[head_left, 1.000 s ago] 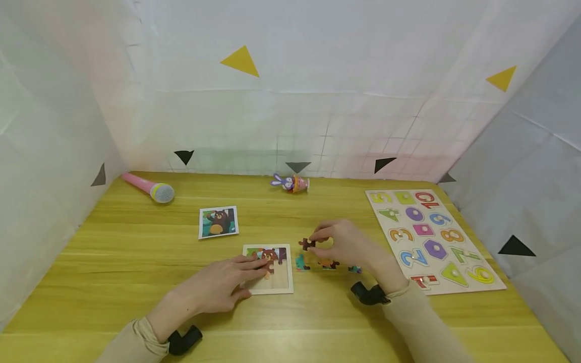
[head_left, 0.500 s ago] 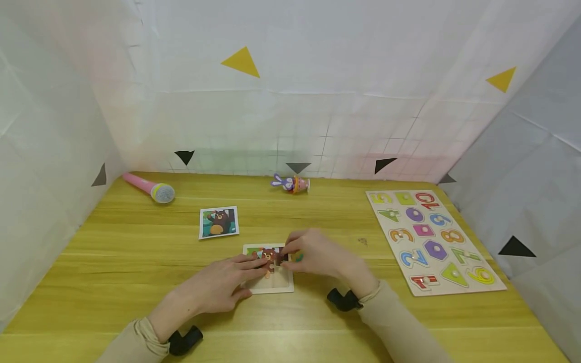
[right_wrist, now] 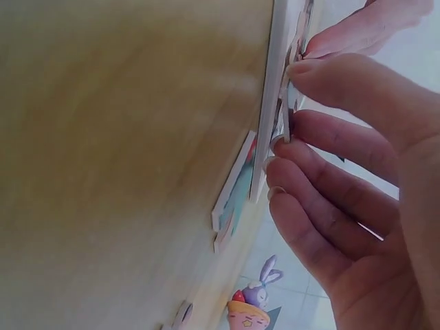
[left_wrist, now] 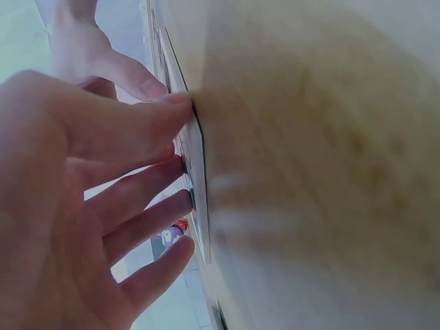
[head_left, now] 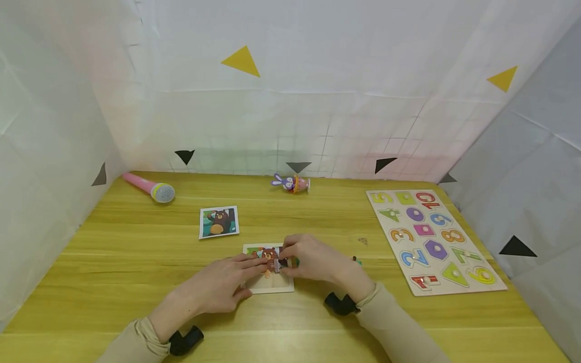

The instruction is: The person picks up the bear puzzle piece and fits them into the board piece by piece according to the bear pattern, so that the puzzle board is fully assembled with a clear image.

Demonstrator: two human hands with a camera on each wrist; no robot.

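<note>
Your left hand (head_left: 218,285) reaches over the puzzle tray (head_left: 272,291) from its left, fingers extended and spread, fingertips and thumb touching it. Your right hand (head_left: 313,258), at the tray's right side, pinches a puzzle piece (head_left: 277,265) between thumb and index finger. Your sleeved forearms (head_left: 395,320) slant toward the tray from its near side.

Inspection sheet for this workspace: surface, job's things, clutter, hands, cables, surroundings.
Surface: wood-grain table, glare at the near middle.
Job's things: bear puzzle tray, partly filled; loose pieces on the table right of it; bear card beyond it, to the left.
Clutter: pink microphone, rabbit figure lying down, number board at right.
Left hand: fingers touching the tray.
Right hand: pinching a puzzle piece at the tray.
Cables: nothing seen.
Surroundings: white sheeting with triangles.
</note>
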